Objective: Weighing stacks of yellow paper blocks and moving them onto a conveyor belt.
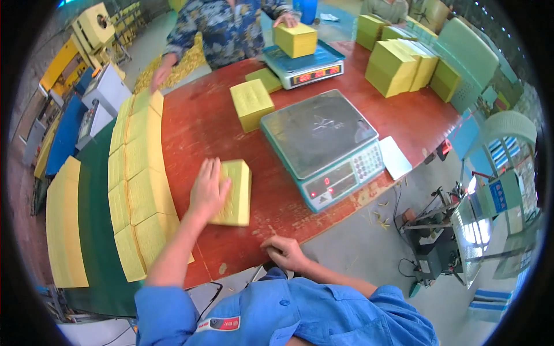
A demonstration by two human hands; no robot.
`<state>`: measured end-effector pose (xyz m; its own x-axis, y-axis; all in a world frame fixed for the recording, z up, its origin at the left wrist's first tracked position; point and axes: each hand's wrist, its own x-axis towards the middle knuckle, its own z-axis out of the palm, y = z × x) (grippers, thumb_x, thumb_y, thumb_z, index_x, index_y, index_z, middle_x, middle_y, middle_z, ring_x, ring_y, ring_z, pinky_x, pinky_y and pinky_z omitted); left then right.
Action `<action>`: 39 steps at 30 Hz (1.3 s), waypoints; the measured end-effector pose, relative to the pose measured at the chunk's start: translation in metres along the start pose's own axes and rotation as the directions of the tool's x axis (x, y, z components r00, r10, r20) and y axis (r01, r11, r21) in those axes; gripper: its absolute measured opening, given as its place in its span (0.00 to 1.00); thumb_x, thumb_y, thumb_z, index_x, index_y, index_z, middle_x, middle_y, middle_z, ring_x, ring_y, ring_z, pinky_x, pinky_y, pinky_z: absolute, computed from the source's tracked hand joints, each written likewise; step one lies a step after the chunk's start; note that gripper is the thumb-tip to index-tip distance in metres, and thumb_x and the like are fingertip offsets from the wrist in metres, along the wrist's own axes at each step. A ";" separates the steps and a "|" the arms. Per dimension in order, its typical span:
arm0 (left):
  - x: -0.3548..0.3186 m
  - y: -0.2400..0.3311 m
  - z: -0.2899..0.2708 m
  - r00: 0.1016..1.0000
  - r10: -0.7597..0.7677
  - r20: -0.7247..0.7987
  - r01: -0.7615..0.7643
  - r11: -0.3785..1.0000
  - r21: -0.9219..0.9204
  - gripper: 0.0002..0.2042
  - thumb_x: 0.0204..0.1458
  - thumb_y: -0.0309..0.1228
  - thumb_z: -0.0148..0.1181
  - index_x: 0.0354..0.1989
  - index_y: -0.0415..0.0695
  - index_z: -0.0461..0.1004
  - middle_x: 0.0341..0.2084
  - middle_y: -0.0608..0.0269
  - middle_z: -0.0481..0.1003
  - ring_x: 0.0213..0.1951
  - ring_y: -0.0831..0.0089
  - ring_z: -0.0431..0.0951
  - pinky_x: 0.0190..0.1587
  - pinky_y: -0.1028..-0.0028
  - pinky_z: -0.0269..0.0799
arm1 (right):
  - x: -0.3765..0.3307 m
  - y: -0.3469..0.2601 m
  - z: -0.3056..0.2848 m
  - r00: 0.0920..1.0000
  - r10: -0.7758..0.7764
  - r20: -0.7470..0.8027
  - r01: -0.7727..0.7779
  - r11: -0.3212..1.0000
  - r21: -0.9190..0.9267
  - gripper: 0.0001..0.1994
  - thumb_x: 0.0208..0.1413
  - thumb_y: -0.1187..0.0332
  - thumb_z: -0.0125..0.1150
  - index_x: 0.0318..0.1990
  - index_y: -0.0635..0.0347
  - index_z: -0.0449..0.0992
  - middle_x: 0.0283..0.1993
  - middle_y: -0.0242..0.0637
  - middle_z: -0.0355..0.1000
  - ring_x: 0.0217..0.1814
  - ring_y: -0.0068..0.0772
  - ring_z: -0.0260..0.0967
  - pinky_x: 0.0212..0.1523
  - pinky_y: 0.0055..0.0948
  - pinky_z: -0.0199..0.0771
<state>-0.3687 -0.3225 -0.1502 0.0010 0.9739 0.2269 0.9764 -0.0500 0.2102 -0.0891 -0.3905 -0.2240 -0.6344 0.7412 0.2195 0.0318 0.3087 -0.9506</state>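
My left hand (209, 193) lies on the left part of a yellow paper stack (235, 193) on the red table. Its fingers are stretched out, pointing away from me, with the thumb apart over the stack's top. My right hand (285, 254) is closed, its fingers curled in, at the table's near edge; nothing shows in it. Right of the stack stands a teal digital scale (320, 132) with a bare dark plate and a lit red display. Another yellow paper stack (252, 104) sits just beyond, by the scale's far left corner.
Rows of yellow paper stacks (141, 173) line the table's left side. Across the table, a person's hand (287, 18) rests on a yellow block (295, 40) on a second scale (306, 64). More stacks (398, 66) stand at far right. A white card (395, 157) lies beside the near scale.
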 end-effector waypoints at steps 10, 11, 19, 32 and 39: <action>-0.124 0.185 -0.027 1.000 -0.013 0.012 0.013 0.999 -0.035 0.32 0.57 0.37 0.54 0.67 0.33 0.55 0.65 0.37 0.55 0.68 0.43 0.53 0.68 0.57 0.52 | -0.084 0.051 -0.025 0.777 0.365 0.513 -0.540 -0.034 0.841 0.24 0.67 0.49 0.44 0.59 0.55 0.69 0.59 0.35 0.68 0.60 0.31 0.65 0.62 0.36 0.61; -0.128 0.197 -0.028 0.999 -0.023 -0.043 0.024 0.999 0.033 0.32 0.56 0.36 0.54 0.67 0.35 0.54 0.66 0.37 0.55 0.68 0.43 0.53 0.68 0.57 0.53 | -0.083 0.048 -0.028 0.786 0.356 0.506 -0.528 -0.040 0.848 0.24 0.67 0.49 0.44 0.59 0.55 0.69 0.59 0.35 0.68 0.60 0.31 0.65 0.62 0.36 0.61; -0.182 0.178 0.010 0.793 -0.593 0.139 0.432 0.387 -0.814 0.24 0.63 0.37 0.49 0.65 0.41 0.59 0.58 0.46 0.67 0.59 0.54 0.69 0.60 0.57 0.65 | -0.079 -0.006 -0.082 0.832 0.332 0.445 -0.552 0.410 0.726 0.25 0.69 0.51 0.40 0.62 0.59 0.68 0.46 0.31 0.71 0.44 0.22 0.69 0.46 0.26 0.71; 0.083 0.248 0.068 0.813 -0.171 0.556 0.274 -0.730 -0.626 0.19 0.63 0.41 0.47 0.56 0.44 0.68 0.50 0.56 0.73 0.51 0.64 0.74 0.53 0.62 0.73 | 0.086 -0.111 -0.274 0.903 -0.331 -0.273 0.246 0.920 -0.304 0.18 0.61 0.68 0.52 0.58 0.58 0.70 0.65 0.51 0.62 0.69 0.49 0.58 0.67 0.38 0.57; 0.189 0.226 0.084 0.782 -0.084 0.618 0.320 -0.797 -0.513 0.19 0.63 0.44 0.48 0.54 0.44 0.70 0.48 0.58 0.74 0.49 0.65 0.75 0.52 0.65 0.74 | 0.189 -0.102 -0.315 0.916 -0.338 -0.217 0.153 0.792 -0.591 0.15 0.61 0.69 0.53 0.54 0.61 0.74 0.57 0.49 0.71 0.62 0.49 0.65 0.63 0.39 0.62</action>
<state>-0.1293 -0.1309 -0.1400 0.0523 0.9024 -0.4278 -0.8885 0.2376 0.3926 0.0311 -0.0939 -0.0158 -0.4244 0.7035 0.5700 0.3850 0.7100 -0.5897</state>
